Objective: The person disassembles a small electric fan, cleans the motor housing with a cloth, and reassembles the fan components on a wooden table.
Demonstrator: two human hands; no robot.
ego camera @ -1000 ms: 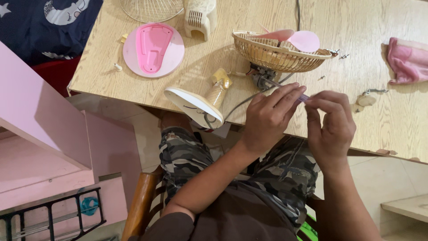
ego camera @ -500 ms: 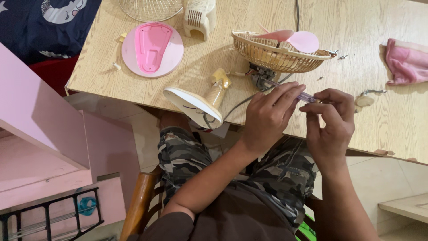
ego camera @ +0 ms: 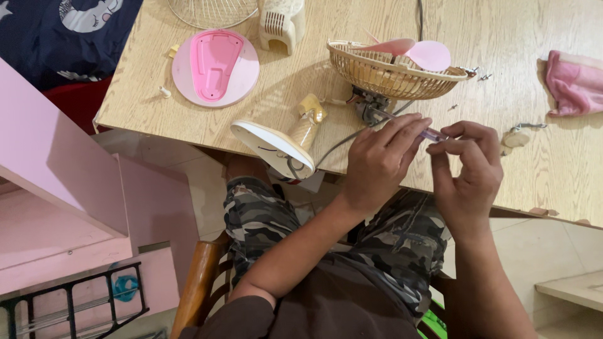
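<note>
Head view: a slim screwdriver [ego camera: 411,125] is pinched between both hands above the surface's near edge, its long axis running from the right hand [ego camera: 468,169] up-left toward the small fan motor [ego camera: 370,107]. The left hand's [ego camera: 377,163] fingers are pressed together over the shaft; the right hand pinches the handle end. Just behind, one woven fan guard [ego camera: 389,72] holds pink blades [ego camera: 414,51]. One cream fan base [ego camera: 276,141] lies tilted beside it. One pink round plate [ego camera: 215,66], one pink cloth [ego camera: 575,85] and one wire grille [ego camera: 210,11] rest on the wooden surface [ego camera: 502,25].
</note>
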